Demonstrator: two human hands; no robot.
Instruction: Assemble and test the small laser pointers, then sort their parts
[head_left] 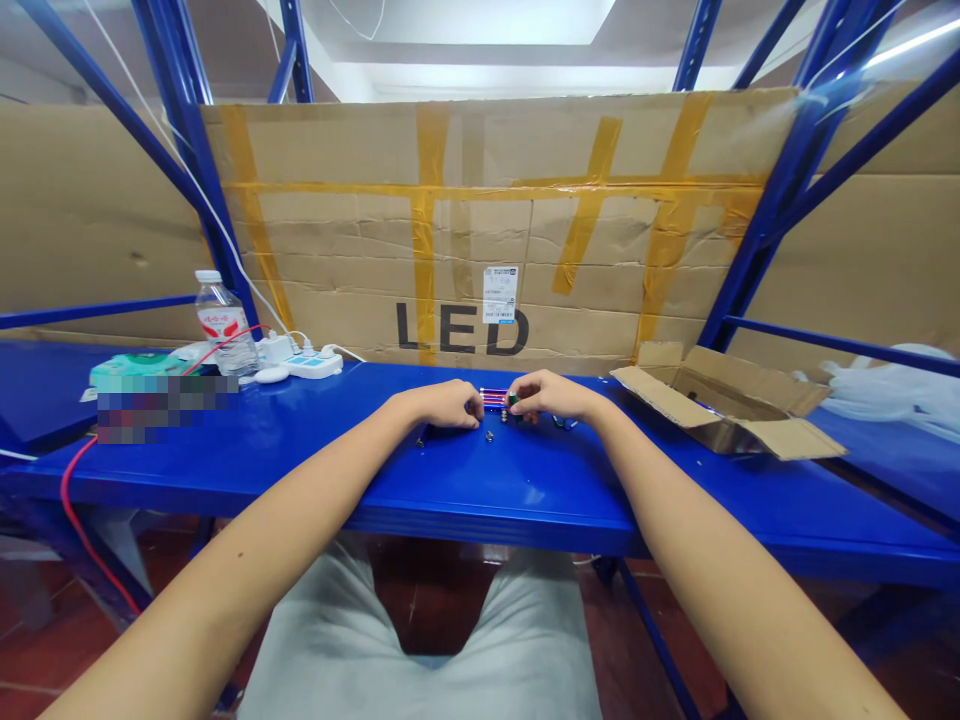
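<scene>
My left hand (452, 403) rests on the blue table with its fingers curled and pressed together, at the left end of some shiny purple-and-red rods (493, 399). What its fingertips hold, if anything, is hidden. Just right of the rods, my right hand (551, 394) pinches a small dark green piece (513, 399) between thumb and forefinger. A small coiled metal part (504, 416) lies below that pinch. Nearer to me sits a tiny metal piece (490, 437), and another small bit (420, 443) is under my left wrist. A dark looped item (564, 423) shows partly beneath my right wrist.
An open cardboard box (724, 400) stands on the right of the blue table (480, 490). A water bottle (225, 325), a white power strip (315, 362) and a teal packet (135, 368) are at the left. A large cardboard sheet (345, 240) rises behind.
</scene>
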